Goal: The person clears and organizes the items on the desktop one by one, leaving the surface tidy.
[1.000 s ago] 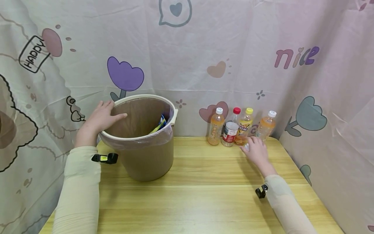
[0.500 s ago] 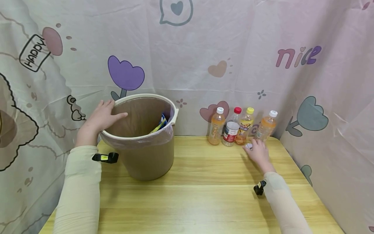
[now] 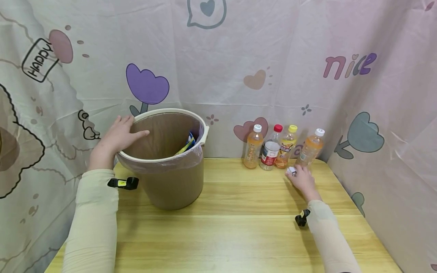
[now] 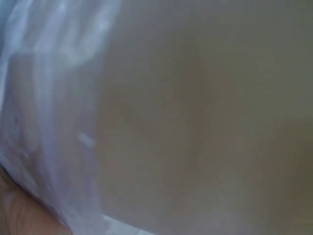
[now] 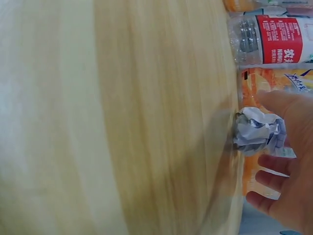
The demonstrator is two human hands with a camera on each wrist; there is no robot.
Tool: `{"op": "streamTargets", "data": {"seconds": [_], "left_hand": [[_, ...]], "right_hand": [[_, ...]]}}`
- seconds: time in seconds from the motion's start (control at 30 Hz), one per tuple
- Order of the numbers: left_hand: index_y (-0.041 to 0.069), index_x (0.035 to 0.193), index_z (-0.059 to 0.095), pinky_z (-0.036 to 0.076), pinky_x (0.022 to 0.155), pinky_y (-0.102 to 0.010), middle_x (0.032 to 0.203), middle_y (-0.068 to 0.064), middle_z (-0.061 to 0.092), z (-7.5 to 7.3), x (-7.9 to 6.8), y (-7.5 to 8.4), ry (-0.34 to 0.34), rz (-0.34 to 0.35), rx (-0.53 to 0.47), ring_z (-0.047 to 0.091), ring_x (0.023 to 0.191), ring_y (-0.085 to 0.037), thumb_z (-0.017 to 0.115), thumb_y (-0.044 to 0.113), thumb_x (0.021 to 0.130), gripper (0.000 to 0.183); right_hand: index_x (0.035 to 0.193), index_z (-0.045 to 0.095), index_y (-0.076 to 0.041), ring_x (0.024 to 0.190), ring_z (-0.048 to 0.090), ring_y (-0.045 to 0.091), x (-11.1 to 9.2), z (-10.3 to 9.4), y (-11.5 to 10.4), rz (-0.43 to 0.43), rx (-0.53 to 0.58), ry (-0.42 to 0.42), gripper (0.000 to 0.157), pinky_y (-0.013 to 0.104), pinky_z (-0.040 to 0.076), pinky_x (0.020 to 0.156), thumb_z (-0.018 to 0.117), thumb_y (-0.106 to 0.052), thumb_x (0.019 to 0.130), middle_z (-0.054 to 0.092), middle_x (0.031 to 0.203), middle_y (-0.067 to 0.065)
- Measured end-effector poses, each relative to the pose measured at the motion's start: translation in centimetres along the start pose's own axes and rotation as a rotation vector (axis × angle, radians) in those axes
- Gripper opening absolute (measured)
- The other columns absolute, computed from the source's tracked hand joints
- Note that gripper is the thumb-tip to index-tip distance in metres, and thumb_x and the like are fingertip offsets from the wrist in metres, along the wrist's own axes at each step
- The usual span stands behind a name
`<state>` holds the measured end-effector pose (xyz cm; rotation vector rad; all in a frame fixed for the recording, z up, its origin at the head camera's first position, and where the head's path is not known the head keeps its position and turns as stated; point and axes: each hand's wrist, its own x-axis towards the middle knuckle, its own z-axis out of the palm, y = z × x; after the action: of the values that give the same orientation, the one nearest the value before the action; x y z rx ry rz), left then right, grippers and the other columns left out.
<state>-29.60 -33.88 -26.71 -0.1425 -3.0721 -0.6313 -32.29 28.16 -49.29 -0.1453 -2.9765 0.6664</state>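
Note:
A brown trash bin [image 3: 170,185] with a pale rim and a clear plastic liner [image 4: 63,122] stands at the left of the table. My left hand [image 3: 117,138] rests on its rim, thumb stretched out over the opening. In the left wrist view, the liner and blurred bin wall hide most of that hand. Low over the table's right side, my right hand [image 3: 304,181] holds a crumpled paper ball [image 5: 257,131] between thumb and fingers. The other fingers are spread apart below the ball in the right wrist view.
Several plastic bottles line the back right: an orange one [image 3: 253,149], a red-capped one [image 5: 283,39], a yellow-capped one [image 3: 287,146] and another orange one [image 3: 311,148] behind my right hand. Blue and yellow wrappers [image 3: 189,143] lie inside the bin. A printed curtain [image 3: 218,57] encloses the table [image 3: 225,235].
My right hand has drawn slightly toward me, and more of the white paper ball shows beside the thumb. The left hand, bin and bottles have stayed put.

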Motion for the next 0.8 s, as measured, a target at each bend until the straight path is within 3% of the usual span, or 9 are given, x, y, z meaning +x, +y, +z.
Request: {"op": "streamTargets", "data": {"seconds": [0.23, 0.8], "left_hand": [[-0.007, 0.153, 0.008, 0.001, 0.116, -0.070, 0.159, -0.032, 0.004, 0.05, 0.08, -0.03, 0.015, 0.007, 0.004, -0.012, 0.147, -0.048, 0.048, 0.060, 0.094, 0.097], [-0.006, 0.153, 0.005, 0.001, 0.115, -0.071, 0.159, -0.031, 0.003, -0.06, -0.10, 0.15, 0.005, -0.001, 0.006, -0.014, 0.147, -0.047, 0.045, 0.066, 0.093, 0.102]], "right_hand": [[0.144, 0.034, 0.006, 0.128, 0.034, 0.058, -0.12, 0.33, 0.23, 0.013, -0.022, -0.050, 0.071, 0.073, 0.033, 0.099, 0.057, -0.038, 0.094, 0.034, 0.143, 0.038], [0.144, 0.034, 0.007, 0.126, 0.038, 0.058, -0.09, 1.01, 0.73, 0.030, -0.082, -0.079, 0.074, 0.071, 0.036, 0.098, 0.060, -0.039, 0.092, 0.037, 0.140, 0.039]]}}
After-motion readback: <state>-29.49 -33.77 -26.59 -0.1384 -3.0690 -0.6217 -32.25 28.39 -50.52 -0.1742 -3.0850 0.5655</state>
